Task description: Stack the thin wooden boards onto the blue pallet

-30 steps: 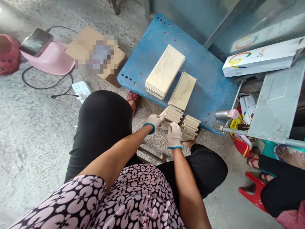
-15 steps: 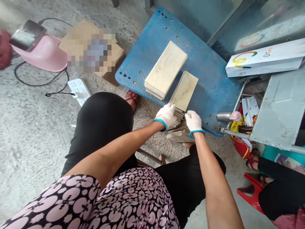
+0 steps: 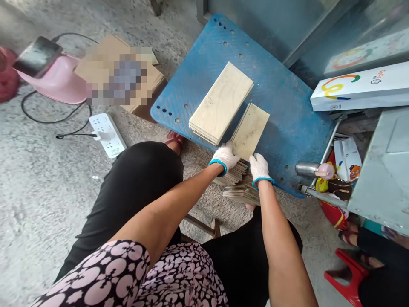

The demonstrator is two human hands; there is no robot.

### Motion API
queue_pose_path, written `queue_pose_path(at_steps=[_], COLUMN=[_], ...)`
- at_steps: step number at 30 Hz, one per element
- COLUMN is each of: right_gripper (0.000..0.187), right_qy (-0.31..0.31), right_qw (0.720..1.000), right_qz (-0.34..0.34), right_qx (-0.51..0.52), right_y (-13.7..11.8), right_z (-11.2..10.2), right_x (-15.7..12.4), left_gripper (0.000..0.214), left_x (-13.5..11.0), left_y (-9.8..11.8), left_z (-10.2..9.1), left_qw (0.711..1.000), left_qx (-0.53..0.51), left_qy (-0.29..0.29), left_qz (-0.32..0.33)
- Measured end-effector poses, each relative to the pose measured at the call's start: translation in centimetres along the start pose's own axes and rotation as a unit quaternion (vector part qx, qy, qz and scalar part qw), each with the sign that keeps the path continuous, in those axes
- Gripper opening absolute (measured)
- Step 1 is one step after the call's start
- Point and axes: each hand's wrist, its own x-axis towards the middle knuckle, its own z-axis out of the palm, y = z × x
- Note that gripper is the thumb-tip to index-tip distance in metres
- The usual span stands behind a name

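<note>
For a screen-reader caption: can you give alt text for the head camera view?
Seen from above, a seated person's gloved left hand and right hand grip a stack of thin pale boards at the near edge of a blue platform. A second board stack lies beside it.

gloves: white, blue cuffs | top: pink-black floral, short sleeves | trousers: black

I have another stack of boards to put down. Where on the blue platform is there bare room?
Bare: the platform right of the leaning stack, and its far end beyond the flat stack. Crowded: the near edge, where both hands grip boards.
</note>
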Motion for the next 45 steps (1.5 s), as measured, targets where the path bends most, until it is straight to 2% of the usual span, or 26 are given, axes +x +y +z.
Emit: queue_pose_path(at_steps=[6, 10, 17, 21, 29, 34, 38, 42, 45], right_gripper=[0.021, 0.023, 0.027, 0.027, 0.027, 0.027, 0.024, 0.03, 0.032], right_qy=[-0.008, -0.022, -0.026, -0.016, -0.024, -0.018, -0.016, -0.002, 0.014], right_qw=[1.0, 0.997, 0.983, 0.975, 0.928, 0.922, 0.907, 0.874, 0.843], right_qz=[0.02, 0.045, 0.005, 0.018, 0.087, 0.113, 0.132, 0.164, 0.161], right_qx=[-0.012, 0.062, 0.181, 0.223, 0.362, 0.37, 0.399, 0.458, 0.513], right_y=[-0.3, 0.6, 1.2, 1.0, 0.5, 0.0, -0.4, -1.1, -1.5], right_z=[0.1, 0.8, 1.8, 2.2, 2.3, 1.6, 0.9, 0.2, -0.1], right_x=[1.2, 1.7, 1.5, 1.5, 1.1, 0.8, 0.6, 0.5, 0.7], left_gripper=[0.051, 0.049, 0.048, 0.051, 0.058, 0.063, 0.059, 0.04, 0.037], left_x=[0.8, 0.8, 0.8, 0.6, 0.3, 0.2, 0.1, 0.0, 0.4], left_y=[0.3, 0.3, 0.3, 0.4, 0.7, 1.0, 1.3, 1.5, 1.7], left_z=[-1.0, -1.3, -1.4, -1.6, -1.4, -1.3, -1.6, -2.4, -2.8], left_qw=[0.998, 0.996, 0.995, 0.994, 0.999, 0.999, 0.999, 0.995, 0.984], left_qx=[-0.054, -0.077, -0.094, -0.089, -0.018, -0.001, -0.023, -0.086, -0.164], left_qy=[-0.021, -0.018, -0.018, -0.017, -0.035, -0.033, -0.02, 0.006, 0.014], left_qz=[-0.021, -0.033, -0.039, -0.056, -0.027, -0.029, -0.023, -0.044, -0.068])
